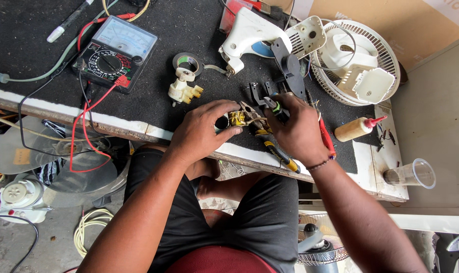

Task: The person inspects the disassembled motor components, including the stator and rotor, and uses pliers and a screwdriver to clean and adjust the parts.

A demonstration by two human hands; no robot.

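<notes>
The left hand (201, 132) lay palm-down near the front edge of the black-topped workbench (153, 101), wrist bent inward, fingers curled around a small motor stator (235, 119) — a round core wound with yellowish copper coil. The thumb pressed against its near side and the fingertips capped its far side, so the hand was closed on it firmly. The stator sat just above the bench surface, between the two hands.

The right hand (296, 132) came in from the opposite side, knuckles up, fist closed around a small dark tool with a green spot (272, 105) whose tip pointed at the stator's wires. What kind of tool it was could not be made out. Beneath that hand lay yellow-and-black-handled pliers (279, 151), and a red-handled tool (326, 137) rested just beside the wrist; whether the hand touched either could not be told. Both forearms reached forward from the seated person's lap.

Further back on the bench stood an analog multimeter (115, 51) with red leads, a roll of tape (188, 62), a cream rotary switch (183, 88) and a white fan housing (249, 33). To the right were a fan grille (389, 60), a glue bottle with a red nozzle (355, 128) and a clear plastic cup (411, 174).
</notes>
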